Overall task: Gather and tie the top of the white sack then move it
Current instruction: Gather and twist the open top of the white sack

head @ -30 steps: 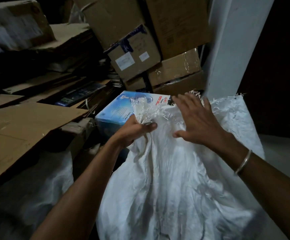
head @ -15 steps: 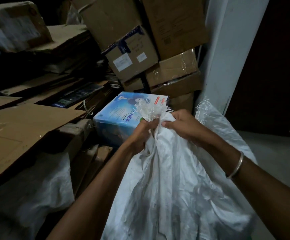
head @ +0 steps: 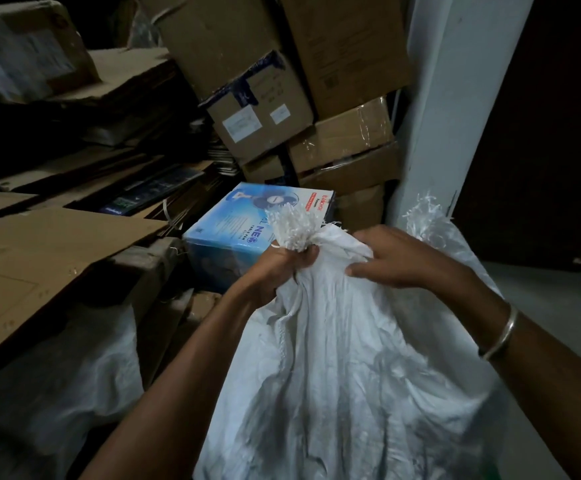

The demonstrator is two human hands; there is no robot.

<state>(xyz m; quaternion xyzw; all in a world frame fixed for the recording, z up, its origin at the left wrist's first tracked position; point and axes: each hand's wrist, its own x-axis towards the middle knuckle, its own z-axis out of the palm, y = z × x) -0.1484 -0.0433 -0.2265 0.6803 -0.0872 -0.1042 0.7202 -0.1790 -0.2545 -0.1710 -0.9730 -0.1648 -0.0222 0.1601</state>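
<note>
At the left of the frame, flattened cardboard (head: 57, 244) lies in slabs, and below it a second pale sack (head: 84, 375) slumps in the dark; what it holds cannot be seen. In the upper middle, closed cardboard boxes (head: 257, 109) are stacked crookedly against each other, taped shut, contents hidden. Below them sits a blue fan box (head: 247, 230), printed with a table fan and also closed.

Just in front of that box, the left hand (head: 278, 268) has its grip tight around the bunched neck of the white sack (head: 351, 375), with a frayed tuft (head: 292, 230) sprouting above the fist. This hold likely serves as the anchor, keeping the pleats already collected from slipping apart. The sack fills the lower middle and right of the frame, standing full and creased; its load is entirely covered by the weave.

To the right, the right hand (head: 396, 258), a bangle (head: 500, 336) on its wrist, has its grip on a fold of fabric, fingers over and thumb under, seemingly feeding it toward the fist. Behind it a loose frayed corner (head: 424, 220) stands free, ungathered, beside the white pillar (head: 438, 116). The gathering looks partly done; no tie is visible.
</note>
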